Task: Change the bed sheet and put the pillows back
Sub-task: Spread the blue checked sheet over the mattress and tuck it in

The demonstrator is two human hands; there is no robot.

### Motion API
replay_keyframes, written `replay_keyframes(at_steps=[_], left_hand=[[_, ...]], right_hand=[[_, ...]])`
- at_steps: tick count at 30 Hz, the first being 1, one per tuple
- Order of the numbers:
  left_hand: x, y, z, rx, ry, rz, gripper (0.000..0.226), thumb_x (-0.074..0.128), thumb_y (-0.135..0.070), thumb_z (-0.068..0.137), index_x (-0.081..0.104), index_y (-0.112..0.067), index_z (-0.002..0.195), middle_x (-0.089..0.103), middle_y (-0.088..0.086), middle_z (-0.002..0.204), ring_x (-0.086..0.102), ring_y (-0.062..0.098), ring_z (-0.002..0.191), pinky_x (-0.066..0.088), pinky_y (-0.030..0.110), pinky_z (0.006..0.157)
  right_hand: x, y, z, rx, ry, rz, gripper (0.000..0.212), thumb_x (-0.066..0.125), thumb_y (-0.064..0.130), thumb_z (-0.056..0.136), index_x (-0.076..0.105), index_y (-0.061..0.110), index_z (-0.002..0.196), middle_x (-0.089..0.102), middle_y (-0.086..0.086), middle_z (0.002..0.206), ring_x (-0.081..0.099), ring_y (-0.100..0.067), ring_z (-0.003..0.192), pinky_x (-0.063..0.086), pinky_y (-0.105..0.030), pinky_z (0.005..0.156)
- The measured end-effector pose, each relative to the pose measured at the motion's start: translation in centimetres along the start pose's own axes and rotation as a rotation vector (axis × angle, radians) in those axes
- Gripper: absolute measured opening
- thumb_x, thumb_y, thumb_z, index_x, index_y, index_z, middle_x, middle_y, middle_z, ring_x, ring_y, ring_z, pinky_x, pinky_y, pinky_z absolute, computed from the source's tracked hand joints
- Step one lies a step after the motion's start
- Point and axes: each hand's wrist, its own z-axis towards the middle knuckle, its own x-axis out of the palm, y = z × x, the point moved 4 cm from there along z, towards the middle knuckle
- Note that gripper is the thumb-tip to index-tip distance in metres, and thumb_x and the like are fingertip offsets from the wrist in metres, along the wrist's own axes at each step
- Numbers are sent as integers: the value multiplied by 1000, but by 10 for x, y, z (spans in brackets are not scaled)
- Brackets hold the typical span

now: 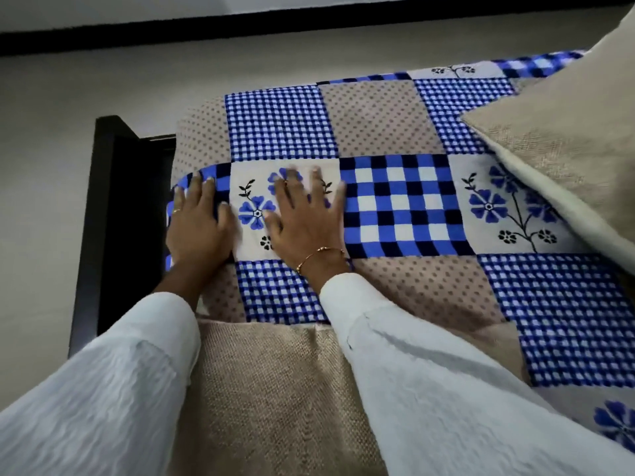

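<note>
Bed (113,207) corner: left hand (197,228), right hand (305,221) flat, fingers spread, gripping nothing, pressing patchwork sheet (395,207). Risk: loose corner slipping untucked.

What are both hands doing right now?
Left hand: open, fingers straight, pressing flat on the patchwork bed sheet at the mattress corner.
Right hand: open, fingers spread flat on the sheet, holding nothing.

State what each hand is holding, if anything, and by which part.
Nothing is held. The left hand and right hand lie flat, fingers straight, on the sheet near the bed's corner.
</note>
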Motion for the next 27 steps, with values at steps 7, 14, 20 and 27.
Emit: replay_keyframes(at_steps=[7,14,20,27], left_hand=[[11,4,1,-155,-38,47,71,26,-44,88,12,-14,150,7,0,158,36,38,130,32,45,104],[17,4,-3,-168,-67,40,77,22,-44,79,10,-16,150,5,-1,158,35,39,128,36,46,98],[16,6,-2,-132,-45,42,87,12,-56,73,19,-13,149,12,6,157,38,41,122,35,46,97],[6,7,4,-121,108,115,70,36,-40,96,4,-9,150,-2,10,158,12,38,142,13,49,113]], right_hand=[[-9,-8,72,158,-71,106,55,26,46,97,17,27,148,7,-3,157,-1,-33,144,-2,-63,108],[7,58,125,-85,76,-27,56,22,44,97,9,25,148,0,3,158,-7,-34,143,-8,-66,106],[-10,84,94,-360,166,212,46,30,39,98,25,34,144,15,10,155,5,-19,144,1,-58,112],[-32,-32,-6,335,94,238,60,40,43,94,18,23,147,-4,-10,157,-14,-34,142,-3,-60,110]])
